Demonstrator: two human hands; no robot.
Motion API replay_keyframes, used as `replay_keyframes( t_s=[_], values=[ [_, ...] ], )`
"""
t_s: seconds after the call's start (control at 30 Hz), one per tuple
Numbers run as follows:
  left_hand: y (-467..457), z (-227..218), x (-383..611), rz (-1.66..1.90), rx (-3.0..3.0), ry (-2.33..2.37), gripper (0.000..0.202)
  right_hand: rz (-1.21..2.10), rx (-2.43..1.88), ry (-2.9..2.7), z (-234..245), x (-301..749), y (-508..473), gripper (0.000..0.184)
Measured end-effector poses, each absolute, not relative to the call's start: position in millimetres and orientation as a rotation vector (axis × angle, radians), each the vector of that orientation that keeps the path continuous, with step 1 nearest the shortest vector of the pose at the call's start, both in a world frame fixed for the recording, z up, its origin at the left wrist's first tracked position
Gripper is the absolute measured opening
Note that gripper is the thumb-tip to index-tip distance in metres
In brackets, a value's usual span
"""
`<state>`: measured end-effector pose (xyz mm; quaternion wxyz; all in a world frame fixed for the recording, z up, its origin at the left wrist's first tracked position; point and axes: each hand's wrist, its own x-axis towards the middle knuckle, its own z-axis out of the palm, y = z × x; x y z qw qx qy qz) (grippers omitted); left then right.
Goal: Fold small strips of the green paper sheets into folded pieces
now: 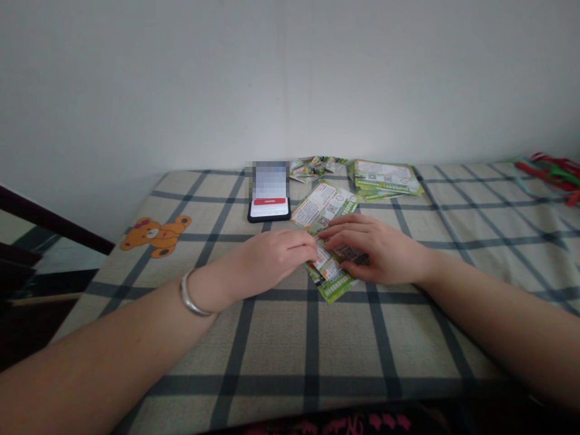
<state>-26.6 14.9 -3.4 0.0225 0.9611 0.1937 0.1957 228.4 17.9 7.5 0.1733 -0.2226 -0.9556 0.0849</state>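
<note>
Both my hands rest on a small stack of green and white printed cards (333, 281) lying on a checked cloth. My left hand (267, 260), with a silver bangle on its wrist, has its fingers curled and pinched at the cards' left edge. My right hand (376, 251) lies on the cards with its fingers pressed down on them. A longer run of the same cards (321, 208) reaches away from under my fingers toward the wall.
A phone (269, 192) with a lit screen lies behind my hands. A pile of similar cards (385, 178) and some torn scraps (312, 168) sit near the wall. Red and green ribbons (553, 172) lie far right. A bear print (156, 234) marks the checked cloth (281, 338).
</note>
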Motion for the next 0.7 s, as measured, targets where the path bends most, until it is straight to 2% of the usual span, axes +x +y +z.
replay_keyframes(
  t_s=[0.13,0.47,0.7],
  values=[
    [14.3,-2.0,-25.8,0.597,2.987,0.602,0.021,0.255,-0.665,-2.702,6.7,228.1,16.9,0.027],
    [13.4,4.4,-22.6,0.617,3.126,0.535,0.013,0.184,-0.793,-2.656,7.5,221.5,11.4,0.026],
    [10.9,6.0,-20.1,0.594,3.127,0.646,0.015,0.006,-0.907,-2.668,9.9,217.9,4.1,0.032]
  ],
)
